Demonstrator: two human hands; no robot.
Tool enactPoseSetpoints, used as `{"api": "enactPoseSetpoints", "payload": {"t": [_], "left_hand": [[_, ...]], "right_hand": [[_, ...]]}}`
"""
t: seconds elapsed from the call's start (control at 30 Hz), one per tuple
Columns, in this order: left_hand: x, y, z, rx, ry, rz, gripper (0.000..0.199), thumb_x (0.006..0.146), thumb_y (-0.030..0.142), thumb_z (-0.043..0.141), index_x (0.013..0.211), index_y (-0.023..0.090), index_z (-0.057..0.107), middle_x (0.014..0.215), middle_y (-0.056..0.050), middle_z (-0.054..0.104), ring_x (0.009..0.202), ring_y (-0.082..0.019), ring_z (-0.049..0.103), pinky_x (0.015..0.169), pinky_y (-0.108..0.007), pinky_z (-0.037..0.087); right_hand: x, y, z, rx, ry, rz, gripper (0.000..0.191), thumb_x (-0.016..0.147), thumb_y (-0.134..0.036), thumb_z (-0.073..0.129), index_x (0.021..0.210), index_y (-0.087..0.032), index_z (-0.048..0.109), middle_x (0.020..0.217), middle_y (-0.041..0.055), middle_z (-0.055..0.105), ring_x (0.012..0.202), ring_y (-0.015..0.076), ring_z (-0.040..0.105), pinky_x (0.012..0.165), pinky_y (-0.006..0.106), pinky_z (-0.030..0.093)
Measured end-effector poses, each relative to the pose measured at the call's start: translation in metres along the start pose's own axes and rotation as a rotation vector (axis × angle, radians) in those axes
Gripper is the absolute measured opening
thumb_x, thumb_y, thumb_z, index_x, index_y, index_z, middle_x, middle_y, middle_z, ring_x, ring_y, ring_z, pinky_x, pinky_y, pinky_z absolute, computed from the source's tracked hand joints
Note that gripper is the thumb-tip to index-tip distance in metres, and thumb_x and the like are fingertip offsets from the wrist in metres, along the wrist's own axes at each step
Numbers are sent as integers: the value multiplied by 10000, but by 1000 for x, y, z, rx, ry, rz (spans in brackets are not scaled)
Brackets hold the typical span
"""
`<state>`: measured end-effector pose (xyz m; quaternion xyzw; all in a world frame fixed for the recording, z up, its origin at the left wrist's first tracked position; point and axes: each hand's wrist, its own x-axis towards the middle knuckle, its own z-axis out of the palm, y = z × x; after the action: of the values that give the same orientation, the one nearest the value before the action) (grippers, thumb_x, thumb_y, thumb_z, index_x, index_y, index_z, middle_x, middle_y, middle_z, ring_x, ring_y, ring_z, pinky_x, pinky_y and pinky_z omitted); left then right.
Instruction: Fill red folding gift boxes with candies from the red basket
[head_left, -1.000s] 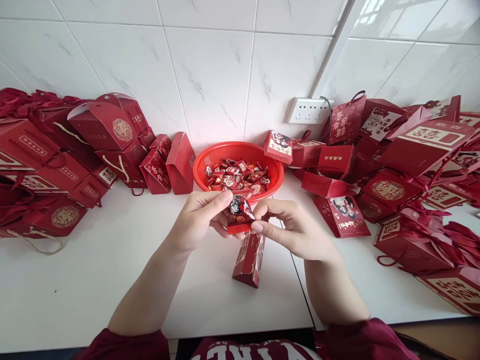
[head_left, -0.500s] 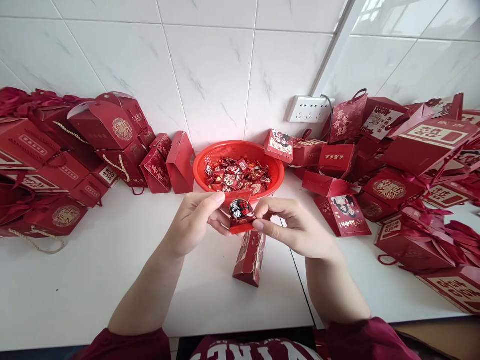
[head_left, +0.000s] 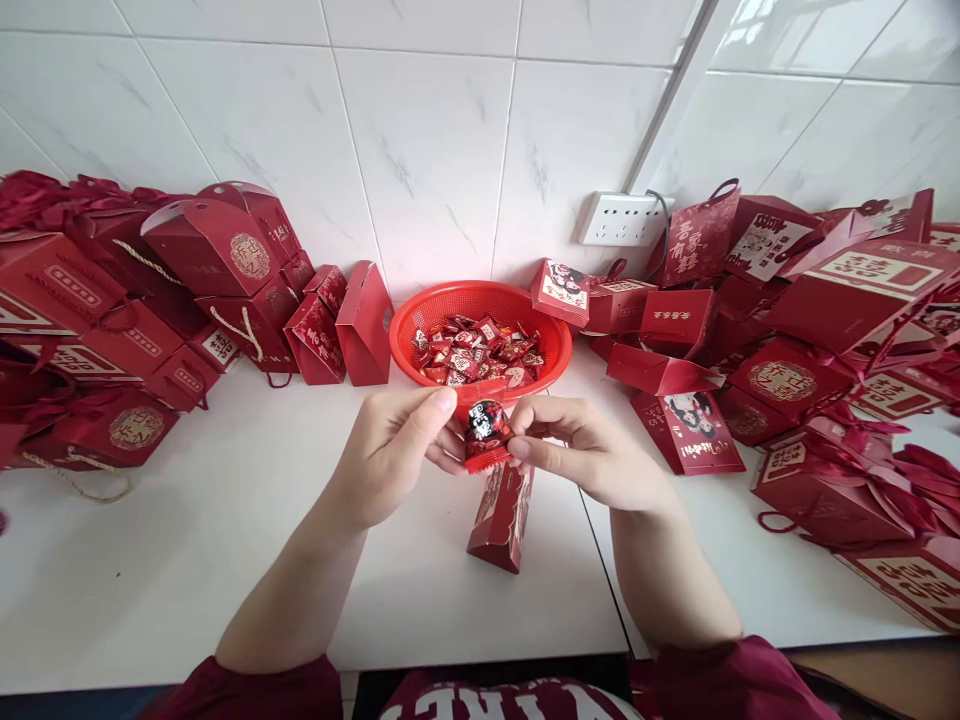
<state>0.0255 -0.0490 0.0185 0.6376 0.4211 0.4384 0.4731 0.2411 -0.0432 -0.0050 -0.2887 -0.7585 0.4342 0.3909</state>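
A wrapped candy in a red and black wrapper is held up in front of the basket. My left hand grips it from the left, thumb raised on top and fingers partly behind it. With thumb and forefinger, my right hand pinches the wrapper's right edge. Just below, a small red triangular gift box lies on the white table, its upper end hidden by the hands. Behind the hands sits a red plastic basket with many small wrapped candies inside.
Red gift boxes with cords and ribbons are piled at the left. Two upright boxes stand beside the basket. Another heap of boxes fills the right side. A white power strip is on the tiled wall. A dark seam crosses the table.
The candy has turned slightly in my fingers, so its printed face looks different. Both hands stay in nearly the same place.
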Motion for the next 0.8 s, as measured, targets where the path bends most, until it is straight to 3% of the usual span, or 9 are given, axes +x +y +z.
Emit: {"api": "enactPoseSetpoints", "payload": {"t": [0.1, 0.17, 0.23, 0.33, 0.53, 0.63, 0.8], "left_hand": [[1, 0, 2, 3, 34, -16, 433, 961, 472, 563, 1238, 164, 690, 871, -73, 761, 783, -210, 755, 658, -278, 638], [2, -2, 5, -63, -59, -3, 568, 941, 456, 613, 1452, 227, 517, 1159, -103, 731, 976, -247, 739, 772, -313, 637], [3, -6, 9, -169, -173, 16, 606, 951, 437, 610, 1506, 260, 444, 1340, -114, 651, 1132, -279, 681, 844, -330, 620], [5, -14, 16, -317, -215, -1, 473, 1004, 411, 528, 1445, 241, 537, 1346, -111, 652, 1224, -289, 626, 917, -336, 586], [7, -20, 23, -604, -183, -64, 373, 1040, 375, 450, 1253, 202, 703, 1333, -71, 671, 1356, -287, 522, 1117, -381, 454], [6, -20, 23, -651, -140, -51, 354, 1035, 355, 457, 1206, 200, 727, 1330, -43, 676, 1411, -276, 461, 1185, -392, 382], [2, -19, 22, -648, -196, -11, 376, 1035, 342, 436, 1260, 201, 702, 1375, -34, 646, 1449, -277, 408, 1231, -411, 309]], "right_hand": [[-2, -3, 9, -478, 363, -244, 111, 920, -156, 597, 819, -192, 568, 744, -1, 604, 661, 129, 530, 604, 266, 422], [-2, -3, 15, -833, 524, -449, 102, 889, -100, 623, 845, -187, 590, 786, 25, 655, 689, 147, 564, 621, 291, 426], [-1, -3, 19, -1078, 463, -609, 101, 884, -79, 638, 861, -175, 615, 799, 38, 689, 691, 160, 584, 625, 310, 428], [1, -6, 22, -1173, 310, -736, 103, 910, -65, 605, 882, -150, 655, 797, 37, 712, 695, 162, 611, 662, 318, 466], [-4, -15, 19, -1064, 312, -775, 177, 932, -44, 542, 965, -121, 698, 852, 39, 737, 785, 161, 638, 826, 332, 546], [-5, -16, 19, -1046, 301, -783, 180, 940, -61, 544, 970, -116, 713, 870, 45, 744, 805, 166, 641, 847, 336, 559], [-4, -15, 18, -1034, 291, -784, 228, 959, -69, 511, 930, -132, 728, 845, 40, 740, 796, 158, 634, 862, 320, 573]]}}
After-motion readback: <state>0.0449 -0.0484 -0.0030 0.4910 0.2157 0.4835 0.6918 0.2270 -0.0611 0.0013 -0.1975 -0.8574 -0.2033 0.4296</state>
